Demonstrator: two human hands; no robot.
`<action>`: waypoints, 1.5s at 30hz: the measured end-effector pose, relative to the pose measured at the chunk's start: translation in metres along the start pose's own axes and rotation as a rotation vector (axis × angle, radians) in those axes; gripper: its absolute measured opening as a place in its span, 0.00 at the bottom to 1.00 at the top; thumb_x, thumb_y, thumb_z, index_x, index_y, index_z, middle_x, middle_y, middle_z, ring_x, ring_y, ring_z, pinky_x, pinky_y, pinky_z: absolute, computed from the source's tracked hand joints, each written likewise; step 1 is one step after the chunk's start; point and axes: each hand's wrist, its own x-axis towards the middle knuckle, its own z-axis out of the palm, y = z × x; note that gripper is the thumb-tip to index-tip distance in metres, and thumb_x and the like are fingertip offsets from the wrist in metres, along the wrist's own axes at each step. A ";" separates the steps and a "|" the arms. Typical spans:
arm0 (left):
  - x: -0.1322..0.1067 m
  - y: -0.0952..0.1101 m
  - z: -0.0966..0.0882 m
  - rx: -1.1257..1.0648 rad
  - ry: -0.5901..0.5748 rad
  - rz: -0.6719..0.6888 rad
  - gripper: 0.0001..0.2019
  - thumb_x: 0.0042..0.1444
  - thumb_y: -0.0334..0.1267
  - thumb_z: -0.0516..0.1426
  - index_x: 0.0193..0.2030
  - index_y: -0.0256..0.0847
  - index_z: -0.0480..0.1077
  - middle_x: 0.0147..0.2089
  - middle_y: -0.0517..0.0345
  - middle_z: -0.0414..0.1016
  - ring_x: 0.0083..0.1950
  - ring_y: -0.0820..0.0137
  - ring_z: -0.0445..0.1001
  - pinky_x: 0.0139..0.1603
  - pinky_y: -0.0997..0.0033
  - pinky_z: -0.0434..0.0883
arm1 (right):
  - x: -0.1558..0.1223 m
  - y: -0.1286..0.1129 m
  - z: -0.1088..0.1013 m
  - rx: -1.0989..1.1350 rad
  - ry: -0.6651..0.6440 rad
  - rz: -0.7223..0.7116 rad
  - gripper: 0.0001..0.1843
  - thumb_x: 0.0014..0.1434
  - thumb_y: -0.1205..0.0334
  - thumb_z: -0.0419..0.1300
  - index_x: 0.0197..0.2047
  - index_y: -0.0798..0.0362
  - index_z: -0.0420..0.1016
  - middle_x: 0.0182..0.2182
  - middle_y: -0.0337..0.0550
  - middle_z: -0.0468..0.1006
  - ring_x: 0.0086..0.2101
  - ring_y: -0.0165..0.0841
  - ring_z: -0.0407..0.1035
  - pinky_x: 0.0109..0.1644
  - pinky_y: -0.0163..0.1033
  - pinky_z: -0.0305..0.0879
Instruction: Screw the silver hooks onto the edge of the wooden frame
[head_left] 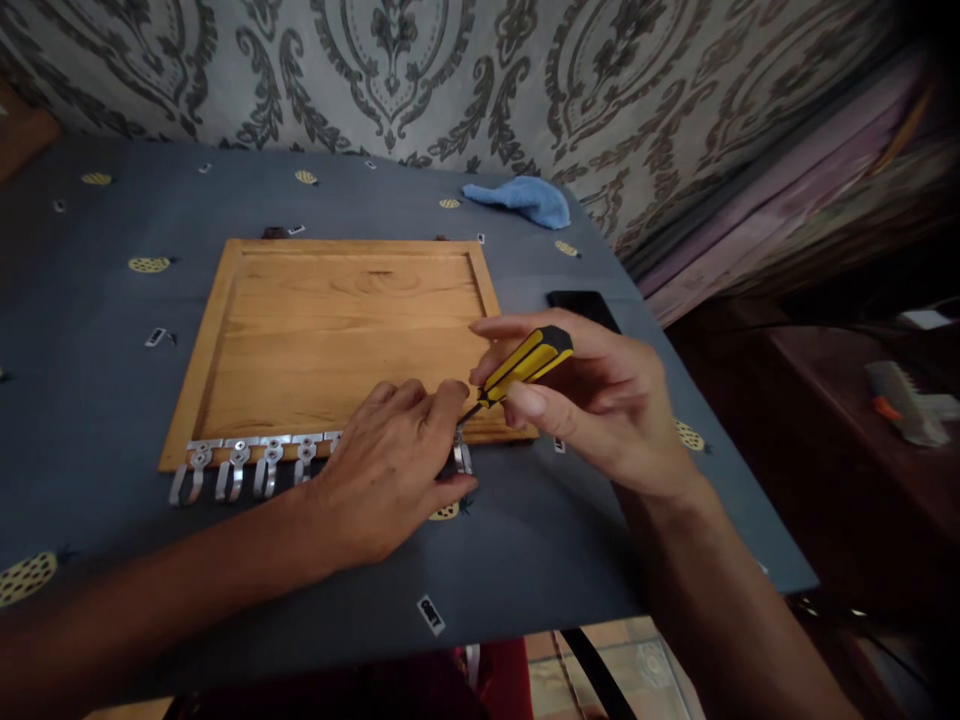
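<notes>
One screwdriver, held in half-curled right fingers

One framed wooden panel lies on one table. Along the panel's near edge, five metal hooks can be seen: four toward its left end, one toward its right; the number under the hand cannot be told. Two hands, one left and one right, and one screwdriver are at its near right part. Two small dark fittings sit at its far edge. One blue cloth lies beyond its far right corner; one flat black object, right of it.
</notes>
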 end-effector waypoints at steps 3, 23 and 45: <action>0.000 0.000 0.000 0.001 -0.012 -0.006 0.26 0.53 0.42 0.66 0.52 0.40 0.57 0.44 0.52 0.76 0.46 0.57 0.73 0.45 0.58 0.69 | 0.000 -0.003 -0.004 -0.010 -0.087 0.021 0.09 0.60 0.54 0.65 0.41 0.49 0.81 0.35 0.43 0.80 0.34 0.33 0.74 0.31 0.38 0.72; -0.001 -0.001 0.000 -0.005 -0.012 -0.011 0.24 0.53 0.42 0.66 0.49 0.41 0.58 0.41 0.54 0.75 0.44 0.58 0.73 0.44 0.59 0.68 | 0.003 0.006 0.011 -0.027 0.209 -0.083 0.11 0.48 0.59 0.74 0.27 0.50 0.76 0.24 0.35 0.74 0.25 0.28 0.68 0.24 0.34 0.61; 0.001 0.001 -0.002 0.012 -0.031 -0.002 0.23 0.53 0.43 0.66 0.48 0.39 0.59 0.40 0.53 0.76 0.44 0.56 0.73 0.44 0.58 0.68 | 0.001 0.009 0.013 -0.183 0.214 -0.173 0.14 0.52 0.55 0.72 0.26 0.48 0.71 0.22 0.34 0.67 0.26 0.29 0.65 0.25 0.36 0.60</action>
